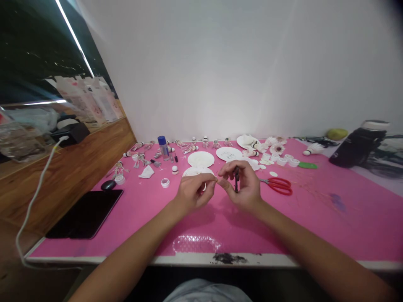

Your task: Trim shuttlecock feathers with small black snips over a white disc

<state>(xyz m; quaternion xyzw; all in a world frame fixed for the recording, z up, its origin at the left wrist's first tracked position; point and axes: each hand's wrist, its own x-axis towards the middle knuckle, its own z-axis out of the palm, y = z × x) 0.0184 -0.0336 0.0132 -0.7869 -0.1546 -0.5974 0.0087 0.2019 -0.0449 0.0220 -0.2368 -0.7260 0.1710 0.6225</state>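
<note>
Over the middle of the pink table (195, 218), my left hand (195, 191) is closed in a pinch, its fingertips meeting those of my right hand. Whatever lies between the fingertips is too small to make out. My right hand (245, 186) is curled around a small dark object (236, 178), upright against the palm; its kind is not clear. Just behind the hands lies a white paper plate (197, 171), partly hidden by my left hand. Beyond it are another white plate (200, 159) and a plate with dark bits (229, 154).
Red-handled scissors (280, 185) lie to the right. Several shuttlecocks (313, 149) and small white jars (293, 162) are spread around. A blue-capped bottle (163, 147) stands back left, with a black tablet (86, 213) in front. A dark bottle (359, 144) leans at right.
</note>
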